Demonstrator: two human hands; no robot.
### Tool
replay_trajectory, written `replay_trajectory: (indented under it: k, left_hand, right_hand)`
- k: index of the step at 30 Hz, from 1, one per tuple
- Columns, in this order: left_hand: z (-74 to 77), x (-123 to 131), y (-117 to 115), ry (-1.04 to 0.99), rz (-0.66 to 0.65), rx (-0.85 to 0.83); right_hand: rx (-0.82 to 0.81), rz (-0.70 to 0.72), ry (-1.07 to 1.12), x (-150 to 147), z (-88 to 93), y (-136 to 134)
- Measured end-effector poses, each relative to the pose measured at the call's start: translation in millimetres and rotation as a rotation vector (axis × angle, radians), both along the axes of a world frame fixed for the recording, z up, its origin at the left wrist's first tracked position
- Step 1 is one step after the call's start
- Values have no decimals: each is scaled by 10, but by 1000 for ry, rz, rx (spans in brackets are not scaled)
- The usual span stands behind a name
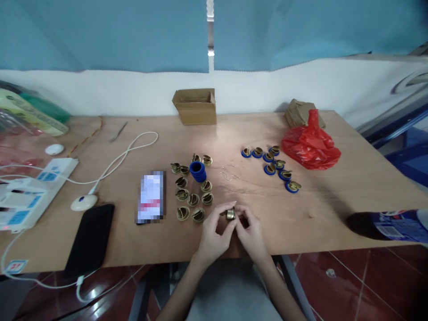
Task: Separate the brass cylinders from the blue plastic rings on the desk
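Above the table's near edge, my left hand (216, 234) and my right hand (248, 232) hold one small brass-coloured metal fitting (230, 214) between their fingertips. Both hands are closed in a pinch around it. Several similar round fittings with an upright flap, one of them a brass fitting (198, 215), lie to the left of my hands. Among them stands a stack of blue rings (198, 171). To the right, several more fittings sit in blue rings, such as the nearest ringed fitting (293, 186). Part of the held piece is hidden by my fingers.
An open cardboard box (197, 107) stands at the back. A red plastic bag (311, 145) and a dark bottle (388, 225) are on the right. Leftward lie a lit phone (150, 196), a black phone (90, 238), a power strip (40, 191) and white cables.
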State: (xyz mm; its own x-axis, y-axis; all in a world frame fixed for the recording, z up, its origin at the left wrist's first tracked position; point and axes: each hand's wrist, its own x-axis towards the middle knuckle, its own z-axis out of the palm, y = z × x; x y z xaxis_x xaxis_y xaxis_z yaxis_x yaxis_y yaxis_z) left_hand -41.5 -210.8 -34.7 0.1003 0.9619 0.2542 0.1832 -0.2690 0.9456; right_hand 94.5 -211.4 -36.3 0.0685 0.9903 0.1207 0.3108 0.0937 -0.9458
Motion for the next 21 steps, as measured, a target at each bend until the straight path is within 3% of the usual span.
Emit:
replay_trajectory:
  k: [11,21]
  left_hand:
    - [-27,57,-14,17,100,75]
    - [-15,50,-16,57,-15,158]
  right_hand:
    - [68,-53,-93,-4,8,-47]
    - [-43,54,73,-19,29,-30]
